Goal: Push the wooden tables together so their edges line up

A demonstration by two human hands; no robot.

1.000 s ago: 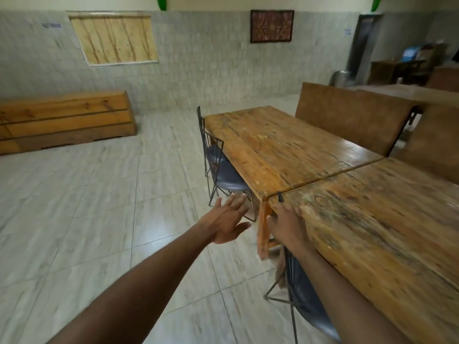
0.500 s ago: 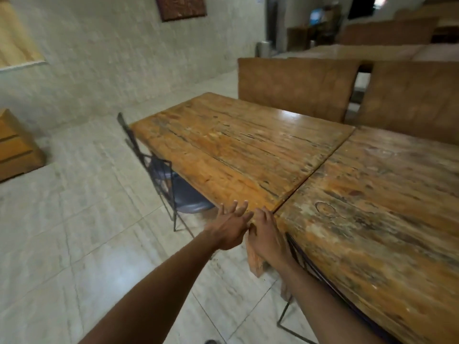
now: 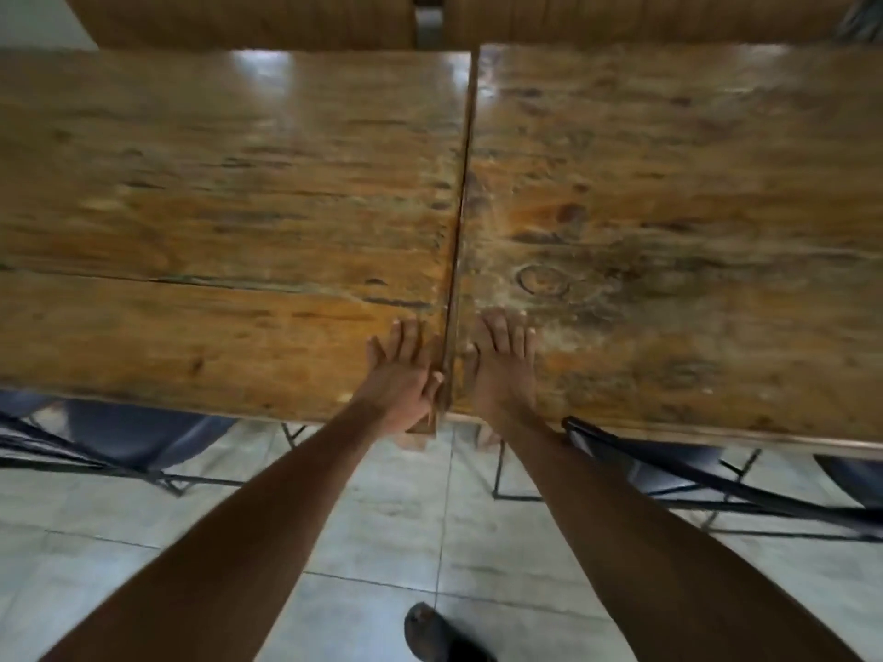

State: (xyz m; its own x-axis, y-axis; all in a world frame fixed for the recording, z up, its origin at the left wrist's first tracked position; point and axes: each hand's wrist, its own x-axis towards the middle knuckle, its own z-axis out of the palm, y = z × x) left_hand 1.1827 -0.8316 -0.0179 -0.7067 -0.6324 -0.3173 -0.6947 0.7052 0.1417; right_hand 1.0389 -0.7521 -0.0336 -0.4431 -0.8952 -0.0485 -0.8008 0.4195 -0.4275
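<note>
Two worn wooden tables stand side by side, the left table (image 3: 215,207) and the right table (image 3: 669,207), with only a thin dark seam between them. Their near edges do not quite match: the right table's edge lies slightly nearer to me. My left hand (image 3: 403,375) lies flat, fingers spread, on the left table's near right corner. My right hand (image 3: 501,363) lies flat on the right table's near left corner. Neither hand grips anything.
Dark metal-framed chairs with blue seats are tucked under the near edges, one on the left (image 3: 119,437) and one on the right (image 3: 693,470). Wooden bench backs (image 3: 239,16) run along the far side. Pale tiled floor (image 3: 382,542) lies below, with my dark shoe (image 3: 430,633).
The view swung from the side to face the seam squarely and looks straight down. Both hands went from the corner edges onto the tabletops, one on each side of the seam.
</note>
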